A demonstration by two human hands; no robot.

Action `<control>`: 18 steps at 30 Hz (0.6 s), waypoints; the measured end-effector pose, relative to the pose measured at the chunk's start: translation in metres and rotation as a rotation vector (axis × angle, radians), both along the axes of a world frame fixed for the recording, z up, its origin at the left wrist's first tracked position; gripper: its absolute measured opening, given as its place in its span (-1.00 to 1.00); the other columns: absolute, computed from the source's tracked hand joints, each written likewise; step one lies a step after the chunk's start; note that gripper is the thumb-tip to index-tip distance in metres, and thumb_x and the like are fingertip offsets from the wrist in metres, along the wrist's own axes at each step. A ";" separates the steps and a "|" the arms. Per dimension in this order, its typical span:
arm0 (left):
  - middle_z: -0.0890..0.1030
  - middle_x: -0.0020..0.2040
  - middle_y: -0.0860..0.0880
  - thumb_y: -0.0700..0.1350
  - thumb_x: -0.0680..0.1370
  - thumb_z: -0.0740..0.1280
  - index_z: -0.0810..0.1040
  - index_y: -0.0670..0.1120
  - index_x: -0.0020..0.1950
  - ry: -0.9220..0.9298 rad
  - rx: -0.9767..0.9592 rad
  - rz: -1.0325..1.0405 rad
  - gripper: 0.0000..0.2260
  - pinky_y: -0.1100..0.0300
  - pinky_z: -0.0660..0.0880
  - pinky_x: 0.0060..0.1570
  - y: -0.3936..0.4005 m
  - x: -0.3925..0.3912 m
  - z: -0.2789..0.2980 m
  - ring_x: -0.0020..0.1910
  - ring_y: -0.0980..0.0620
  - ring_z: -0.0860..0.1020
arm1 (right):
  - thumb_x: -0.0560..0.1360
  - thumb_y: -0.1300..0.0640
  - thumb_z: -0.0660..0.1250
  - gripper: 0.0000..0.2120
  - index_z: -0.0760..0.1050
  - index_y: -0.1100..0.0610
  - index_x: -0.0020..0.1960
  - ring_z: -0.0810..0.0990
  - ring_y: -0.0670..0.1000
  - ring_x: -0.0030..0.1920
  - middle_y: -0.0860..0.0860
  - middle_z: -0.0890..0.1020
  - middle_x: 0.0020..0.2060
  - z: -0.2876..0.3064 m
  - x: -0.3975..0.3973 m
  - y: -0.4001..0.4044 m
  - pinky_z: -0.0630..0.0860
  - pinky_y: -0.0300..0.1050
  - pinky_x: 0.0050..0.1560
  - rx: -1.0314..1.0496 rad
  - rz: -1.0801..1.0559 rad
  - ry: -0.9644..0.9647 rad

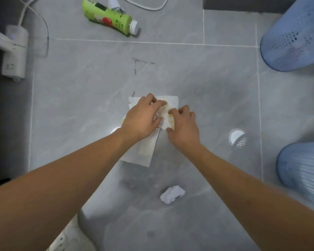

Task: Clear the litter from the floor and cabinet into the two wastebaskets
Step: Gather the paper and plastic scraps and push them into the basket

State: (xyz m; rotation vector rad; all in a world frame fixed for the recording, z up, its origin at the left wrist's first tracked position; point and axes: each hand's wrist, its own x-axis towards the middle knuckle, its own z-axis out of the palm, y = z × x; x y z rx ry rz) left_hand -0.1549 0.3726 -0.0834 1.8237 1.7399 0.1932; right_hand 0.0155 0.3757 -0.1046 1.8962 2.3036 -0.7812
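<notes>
Soft overhead light, floor glare, blurred warped edges

Green bottle point(110, 17), perforated blue wastebaskets point(295, 38)

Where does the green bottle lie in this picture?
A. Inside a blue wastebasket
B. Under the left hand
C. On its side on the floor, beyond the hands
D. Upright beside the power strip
C: the bottle lies on its side on the grey floor, far beyond both hands, which gather a stained paper towel.
</notes>
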 end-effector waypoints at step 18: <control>0.38 0.00 -0.03 -0.29 0.50 0.47 0.61 -0.11 -0.01 -0.061 0.058 0.107 -0.86 0.22 0.35 -0.16 0.007 0.062 0.027 -0.13 -0.03 0.46 | 0.42 0.21 0.52 -0.79 0.58 0.07 0.01 0.53 0.01 -0.10 -0.04 0.45 -0.08 0.037 0.077 0.001 0.31 -0.22 -0.12 -0.078 -0.355 0.298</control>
